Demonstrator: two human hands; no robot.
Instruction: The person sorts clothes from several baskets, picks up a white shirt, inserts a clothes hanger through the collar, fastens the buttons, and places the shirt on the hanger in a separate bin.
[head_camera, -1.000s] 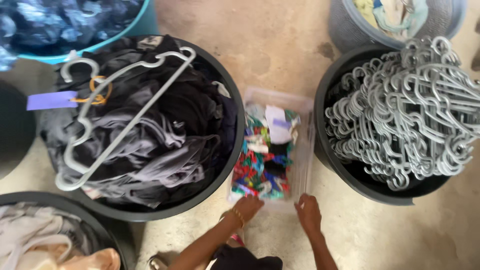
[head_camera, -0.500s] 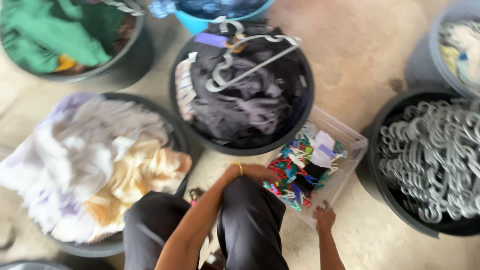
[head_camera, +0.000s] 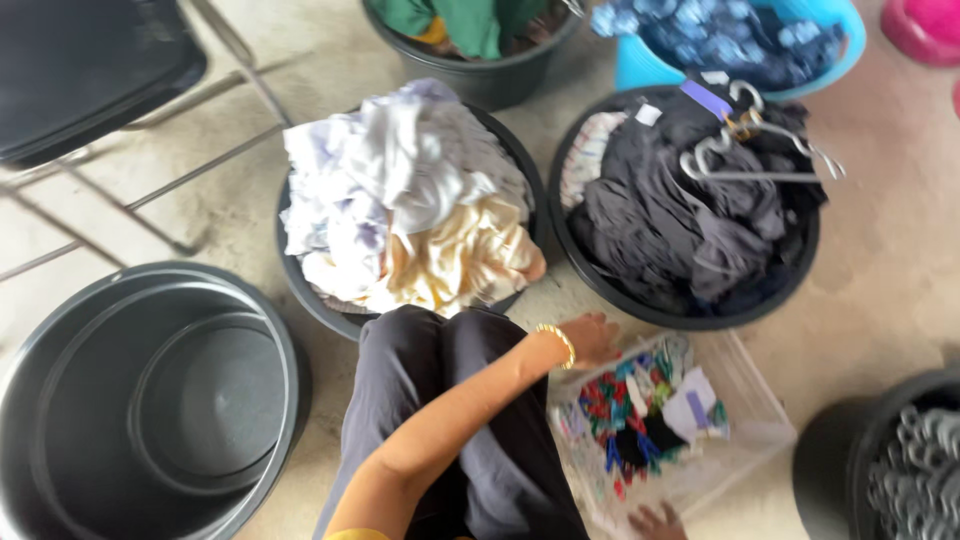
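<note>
A clear plastic box (head_camera: 765, 425) full of small colourful clothes pegs sits on the concrete floor in front of my knees. My left hand (head_camera: 590, 338), a gold bangle on its wrist, grips the box's far left edge. My right hand (head_camera: 655, 520) is mostly cut off by the bottom of the picture; its fingers hold the box's near edge. My dark trousers (head_camera: 450, 400) fill the lower middle.
Around me stand a black tub of dark clothes with grey hangers (head_camera: 690, 220), a tub of white and yellow clothes (head_camera: 410, 210), an empty black tub (head_camera: 150, 400), a tub of grey hangers (head_camera: 915, 475), a blue basket (head_camera: 730, 35) and a black chair (head_camera: 90, 70).
My view has swung left and down, bringing the white clothes tub, empty tub and chair into sight. Both hands stay on the peg box, which now lies at the lower right.
</note>
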